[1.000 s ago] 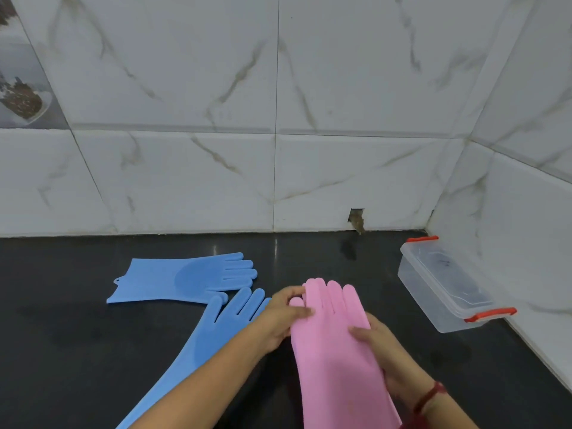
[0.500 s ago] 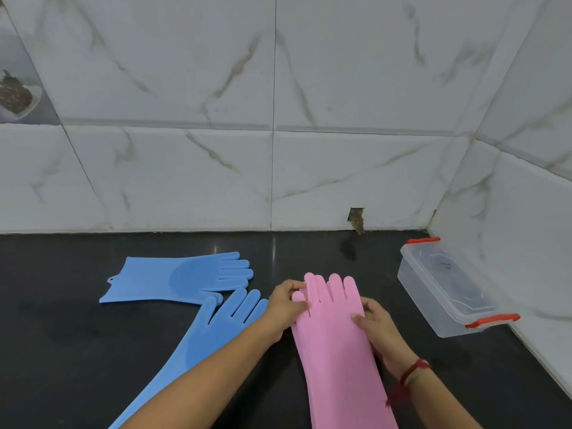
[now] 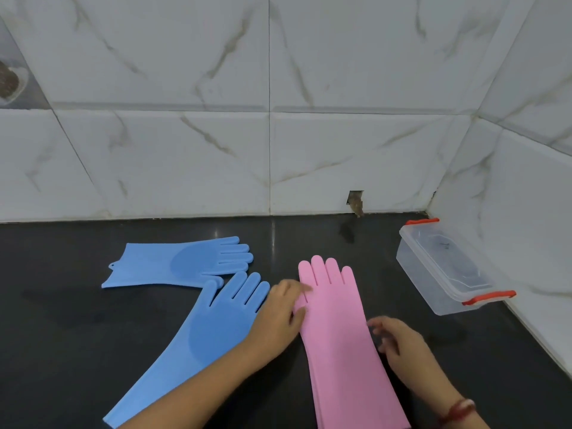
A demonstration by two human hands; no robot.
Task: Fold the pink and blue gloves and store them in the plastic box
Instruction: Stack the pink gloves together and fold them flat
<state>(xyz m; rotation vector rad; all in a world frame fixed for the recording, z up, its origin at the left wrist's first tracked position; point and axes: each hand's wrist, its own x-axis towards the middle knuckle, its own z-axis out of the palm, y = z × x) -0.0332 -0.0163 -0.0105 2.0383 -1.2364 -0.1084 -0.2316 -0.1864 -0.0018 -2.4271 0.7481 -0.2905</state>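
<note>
Pink gloves (image 3: 337, 329) lie flat on the black counter, stacked, fingers pointing away from me. My left hand (image 3: 280, 311) is at their left edge and pinches the pink thumb between index finger and thumb. Just off the right edge hovers my right hand (image 3: 399, 342), fingers spread and holding nothing. One blue glove (image 3: 179, 263) lies flat at the back left, fingers to the right. The other blue glove (image 3: 213, 329) lies diagonally, its cuff partly under my left forearm. The clear plastic box (image 3: 445, 274) with red clips sits at the right, lid on.
White marble-look tiled walls close the counter (image 3: 62, 320) at the back and on the right, meeting in a corner behind the box. A small hole in the back wall (image 3: 356, 201) sits at counter level.
Both hands have slid back from the pink fingertips toward the palm. My right hand has come off the glove and now sits beside its right edge.
</note>
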